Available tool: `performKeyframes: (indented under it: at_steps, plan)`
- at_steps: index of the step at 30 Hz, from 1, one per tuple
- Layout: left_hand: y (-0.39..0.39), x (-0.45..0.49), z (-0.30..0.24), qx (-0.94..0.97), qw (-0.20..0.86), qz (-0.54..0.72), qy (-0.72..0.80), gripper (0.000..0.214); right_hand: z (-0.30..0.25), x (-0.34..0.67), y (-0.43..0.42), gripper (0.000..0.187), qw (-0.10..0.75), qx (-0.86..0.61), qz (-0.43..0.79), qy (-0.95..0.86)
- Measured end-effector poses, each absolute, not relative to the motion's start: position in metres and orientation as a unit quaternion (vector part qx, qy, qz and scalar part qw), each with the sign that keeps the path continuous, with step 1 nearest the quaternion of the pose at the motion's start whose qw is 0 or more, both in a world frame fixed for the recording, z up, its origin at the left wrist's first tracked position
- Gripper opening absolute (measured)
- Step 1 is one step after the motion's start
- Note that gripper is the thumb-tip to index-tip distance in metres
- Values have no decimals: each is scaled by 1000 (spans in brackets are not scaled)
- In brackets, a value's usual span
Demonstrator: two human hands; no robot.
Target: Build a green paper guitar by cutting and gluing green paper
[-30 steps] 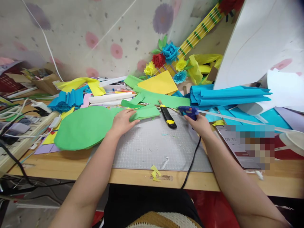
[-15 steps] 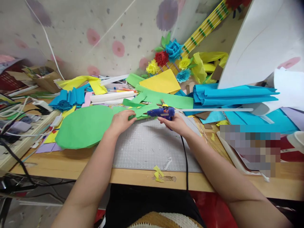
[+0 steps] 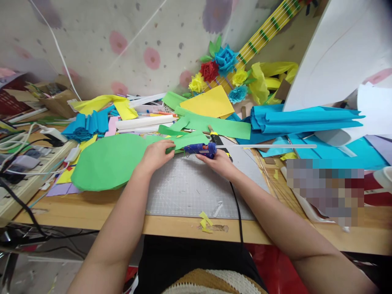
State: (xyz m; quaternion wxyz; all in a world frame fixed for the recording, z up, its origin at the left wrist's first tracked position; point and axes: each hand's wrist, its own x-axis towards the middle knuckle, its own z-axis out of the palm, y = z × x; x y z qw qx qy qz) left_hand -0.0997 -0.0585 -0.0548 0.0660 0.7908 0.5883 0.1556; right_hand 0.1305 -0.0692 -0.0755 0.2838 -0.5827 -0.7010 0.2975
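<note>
My right hand (image 3: 223, 164) is wrapped round the handle of a blue hot glue gun (image 3: 200, 150), its nozzle pointing left. A long white glue stick (image 3: 272, 146) sticks out of the back of the gun. My left hand (image 3: 157, 156) is closed on the edge of a green paper cutout (image 3: 108, 163), a large rounded shape with a narrow part (image 3: 191, 139) running right. The nozzle is beside this narrow part, close to my left fingertips; whether it touches cannot be made out. A grey cutting mat (image 3: 196, 192) lies beneath both hands.
Behind the gun lies a black and yellow cutter (image 3: 218, 141). Blue crepe paper (image 3: 303, 118), a yellow sheet (image 3: 211, 102) and paper flowers (image 3: 226, 58) crowd the back. Power strips (image 3: 33, 171) with cables stand left. A black cord (image 3: 236, 208) hangs over the table's front edge.
The glue gun in my right hand has moved slightly left along the green paper, toward my left fingers. The cutter behind it shows more now. My left hand has hardly moved.
</note>
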Motion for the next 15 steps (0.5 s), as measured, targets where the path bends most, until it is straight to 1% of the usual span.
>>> performKeyframes:
  at_steps: [15]
  plan:
    - [-58,-100,-53,788,76,159,591,31,-72,120,-69,34,269,-568,292,-721]
